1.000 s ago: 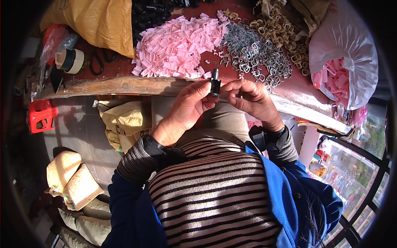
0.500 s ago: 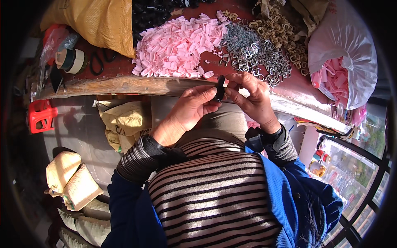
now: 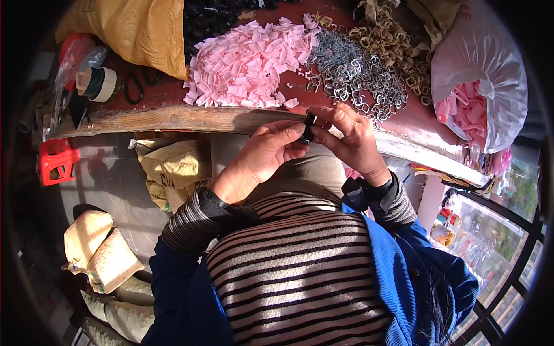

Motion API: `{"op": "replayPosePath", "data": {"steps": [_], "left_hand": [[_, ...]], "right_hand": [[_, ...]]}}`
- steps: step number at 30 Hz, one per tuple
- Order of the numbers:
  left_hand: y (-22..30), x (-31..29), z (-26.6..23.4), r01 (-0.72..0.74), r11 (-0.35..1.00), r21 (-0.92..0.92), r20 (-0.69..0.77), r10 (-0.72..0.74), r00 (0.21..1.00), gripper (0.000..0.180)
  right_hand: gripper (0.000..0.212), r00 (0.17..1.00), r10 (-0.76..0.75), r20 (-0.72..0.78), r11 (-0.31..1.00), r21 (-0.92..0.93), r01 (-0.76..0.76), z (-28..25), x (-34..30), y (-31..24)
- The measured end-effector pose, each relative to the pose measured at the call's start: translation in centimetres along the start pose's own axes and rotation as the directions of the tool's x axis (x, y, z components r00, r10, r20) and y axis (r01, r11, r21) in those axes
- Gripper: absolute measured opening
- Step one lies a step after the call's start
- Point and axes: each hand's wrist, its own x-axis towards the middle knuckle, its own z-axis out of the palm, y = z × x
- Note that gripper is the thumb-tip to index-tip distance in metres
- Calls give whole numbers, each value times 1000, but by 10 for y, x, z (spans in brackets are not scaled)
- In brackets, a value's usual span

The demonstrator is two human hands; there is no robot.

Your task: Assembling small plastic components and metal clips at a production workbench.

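Between my two hands, just in front of the table's edge, is a small black plastic piece (image 3: 308, 128). My left hand (image 3: 270, 145) pinches its lower end between thumb and fingers. The fingers of my right hand (image 3: 350, 134) close on it from the other side, the index finger bent over its top. Beyond my hands lies a heap of pink plastic pieces (image 3: 245, 64). To its right are a pile of silver metal clips (image 3: 375, 86), small grey springs (image 3: 334, 52) and tan plastic buckles (image 3: 388, 39). Black parts (image 3: 210, 29) lie heaped behind.
A yellow woven sack (image 3: 133, 34) and tape rolls (image 3: 97, 84) stand on the red table (image 3: 156, 95) at left. A white bag (image 3: 479, 60) of pink parts sits at right. A red stool (image 3: 57, 161) and several sacks (image 3: 104, 251) are on the floor.
The fingers of my right hand have bent and shifted slightly, pressing over the top of the black piece. My left hand stays almost where it was.
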Motion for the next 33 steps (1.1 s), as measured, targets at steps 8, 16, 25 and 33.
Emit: {"op": "replayPosePath", "data": {"steps": [8, 16, 25, 33], "left_hand": [[6, -1, 4, 41, 999, 22, 40, -42, 998, 20], [2, -2, 1, 43, 999, -4, -2, -43, 999, 20], [1, -1, -1, 73, 996, -43, -17, -74, 997, 20], [-1, -1, -1, 95, 995, -38, -55, -97, 994, 19]], "right_hand": [[33, 991, 130, 3, 971, 203, -128, -7, -1, -2], [31, 996, 68, 60, 997, 27, -69, 0, -2, -7], [31, 996, -21, 92, 994, -101, 30, 3, 1, -7], [31, 995, -37, 91, 991, -121, 48, 5, 2, -7]]}}
